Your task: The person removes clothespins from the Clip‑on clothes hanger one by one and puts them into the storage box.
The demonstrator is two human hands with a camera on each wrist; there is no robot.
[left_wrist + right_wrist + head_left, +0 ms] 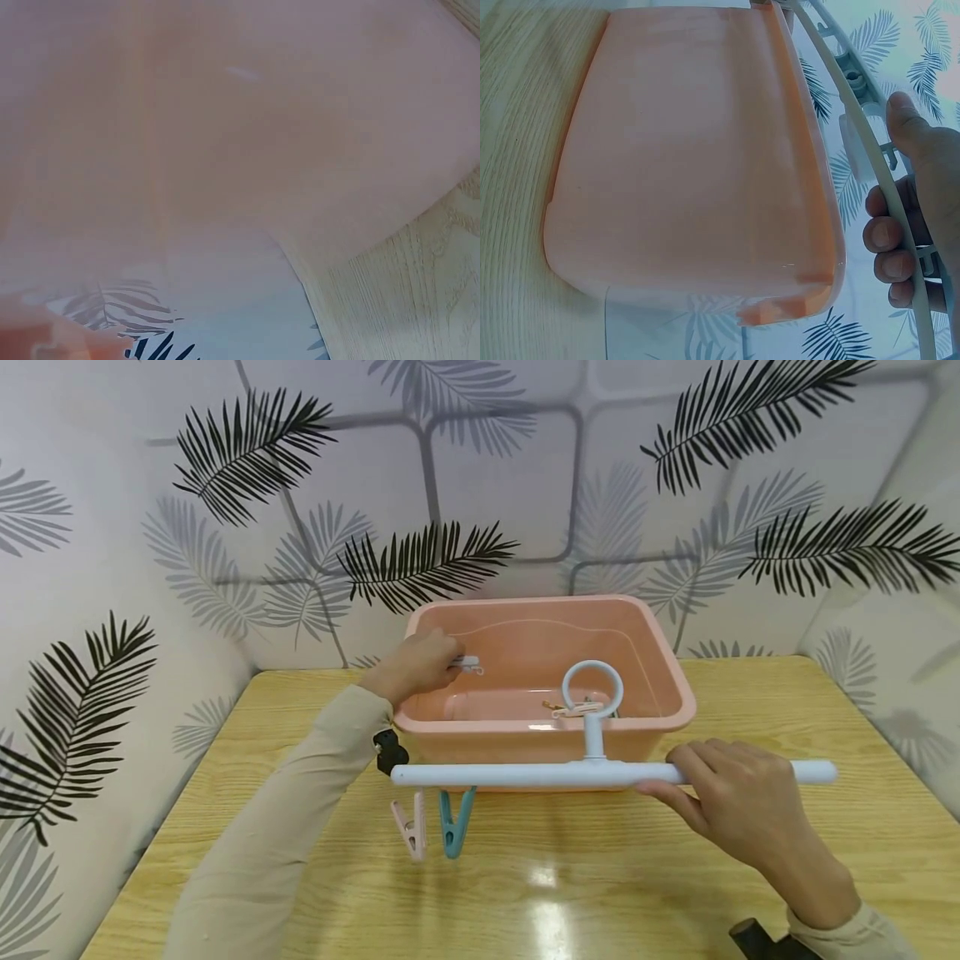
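Note:
My right hand (742, 789) grips the right part of a long pale-blue hanger bar (510, 774) with a ring (592, 668) rising from its middle. In the right wrist view, fingers and thumb wrap the hanger (877, 161), which has small fittings along it. Under the bar's left end are a pink clothespin (410, 827) and a teal clothespin (455, 827). My left hand (423, 667) reaches over the left side of a pink basin (517, 727). Its fingers pinch a small light-blue piece with a little hook (468, 664); the rest of it is hidden.
The basin stands on a wood-grain table (585, 877), close to the leaf-patterned backdrop (480, 460). Several small clips (573, 708) lie inside it, partly behind the ring. Its pink wall (247, 135) fills most of the left wrist view, blurred.

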